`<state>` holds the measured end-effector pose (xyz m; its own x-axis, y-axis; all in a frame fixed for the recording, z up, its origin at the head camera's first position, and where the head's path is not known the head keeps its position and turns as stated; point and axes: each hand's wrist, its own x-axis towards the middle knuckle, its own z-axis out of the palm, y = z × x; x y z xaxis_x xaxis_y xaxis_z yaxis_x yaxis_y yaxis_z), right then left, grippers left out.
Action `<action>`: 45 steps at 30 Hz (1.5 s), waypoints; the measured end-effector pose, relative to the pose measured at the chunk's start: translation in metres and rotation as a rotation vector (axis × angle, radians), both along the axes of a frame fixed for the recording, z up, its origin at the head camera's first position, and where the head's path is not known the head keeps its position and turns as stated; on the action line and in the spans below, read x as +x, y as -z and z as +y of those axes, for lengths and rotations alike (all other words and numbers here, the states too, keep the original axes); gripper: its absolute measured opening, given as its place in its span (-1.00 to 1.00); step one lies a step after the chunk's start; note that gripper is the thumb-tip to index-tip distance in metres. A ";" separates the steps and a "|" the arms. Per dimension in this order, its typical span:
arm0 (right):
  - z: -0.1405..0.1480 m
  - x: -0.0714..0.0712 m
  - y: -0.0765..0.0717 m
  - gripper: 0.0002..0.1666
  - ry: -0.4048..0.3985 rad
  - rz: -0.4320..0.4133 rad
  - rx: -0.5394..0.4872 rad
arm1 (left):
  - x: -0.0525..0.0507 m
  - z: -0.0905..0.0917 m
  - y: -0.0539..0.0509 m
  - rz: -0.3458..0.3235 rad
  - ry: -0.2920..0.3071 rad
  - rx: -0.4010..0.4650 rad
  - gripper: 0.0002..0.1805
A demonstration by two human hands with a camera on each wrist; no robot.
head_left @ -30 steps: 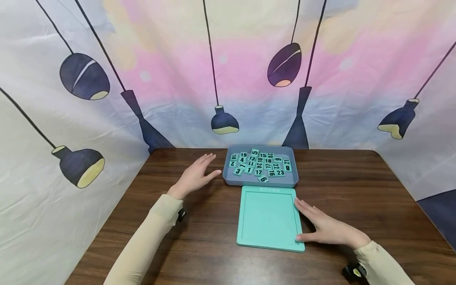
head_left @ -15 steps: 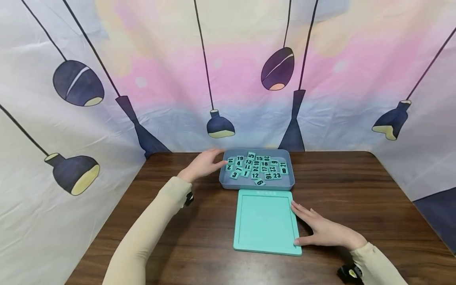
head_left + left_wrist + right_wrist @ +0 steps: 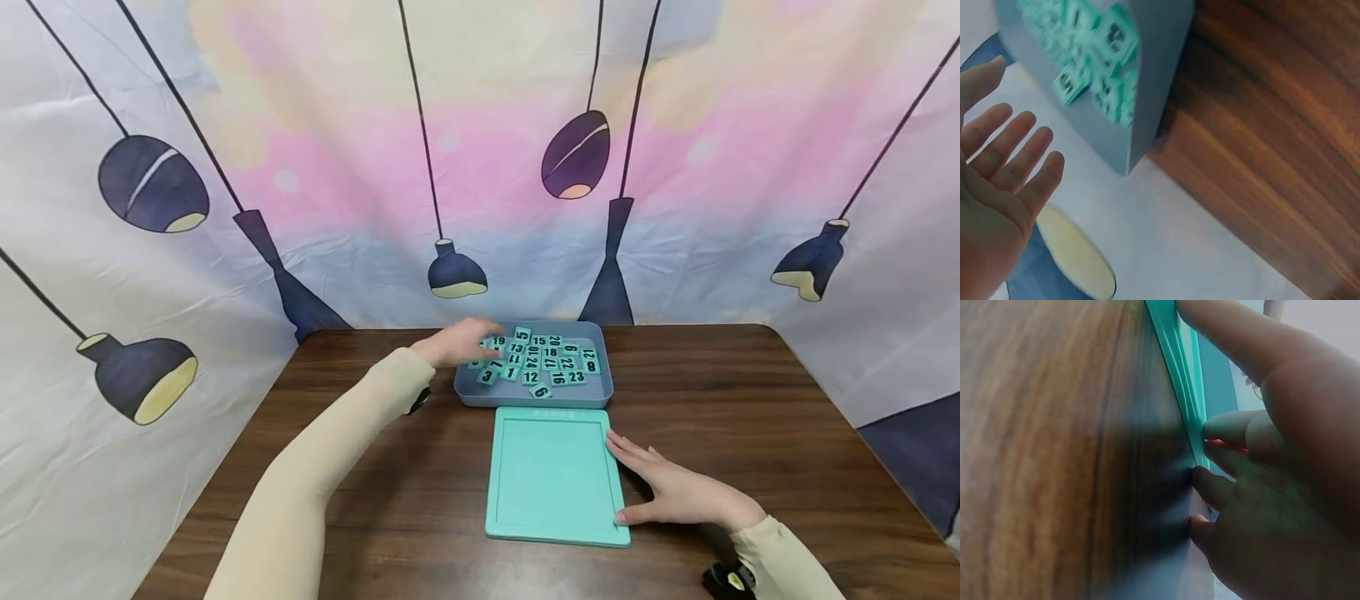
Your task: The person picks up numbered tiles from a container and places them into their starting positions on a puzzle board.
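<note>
A blue-grey tray (image 3: 592,393) holds many loose turquoise number tiles (image 3: 531,377) in a jumbled layer. My left hand (image 3: 459,342) reaches over the tray's left side, above the tiles there and hiding some of them. In the left wrist view its fingers (image 3: 1013,150) are spread and loosely bent, with nothing between them. Directly in front of the tray lies a flat turquoise frame board (image 3: 553,479) with a raised rim. My right hand (image 3: 678,490) rests at the board's right edge, thumb and fingertips touching the rim.
The dark wooden table (image 3: 405,517) carries the tray near its back edge. Behind it hangs a fabric backdrop (image 3: 337,167) printed with lamps. A small black device (image 3: 727,581) is strapped at the right wrist.
My left hand has moved right and forward, from beside the tray to over its left part. The right hand stays on the board's edge. The head view has shifted slightly.
</note>
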<state>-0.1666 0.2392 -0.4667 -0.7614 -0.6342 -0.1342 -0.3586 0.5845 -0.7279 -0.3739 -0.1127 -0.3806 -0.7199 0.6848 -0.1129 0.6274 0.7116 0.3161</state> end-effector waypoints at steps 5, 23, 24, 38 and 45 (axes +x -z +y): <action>0.000 0.001 0.003 0.26 -0.003 0.023 0.003 | 0.003 0.009 0.017 -0.061 0.030 -0.037 -0.47; 0.001 0.001 0.007 0.32 0.034 -0.026 0.038 | 0.005 0.023 0.040 0.047 0.114 -0.178 -0.62; 0.001 0.001 0.007 0.32 0.033 -0.024 0.039 | 0.005 0.023 0.041 0.041 0.112 -0.171 -0.62; 0.002 0.000 0.005 0.31 0.028 0.010 0.044 | -0.001 0.023 0.046 0.018 0.051 -0.142 -0.66; 0.002 0.000 0.004 0.32 0.035 -0.011 0.043 | -0.002 0.021 0.046 -0.025 0.043 -0.127 -0.66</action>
<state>-0.1669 0.2409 -0.4709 -0.7815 -0.6007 -0.1687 -0.3297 0.6271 -0.7058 -0.3757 -0.0918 -0.4271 -0.6864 0.6938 -0.2179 0.6511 0.7198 0.2408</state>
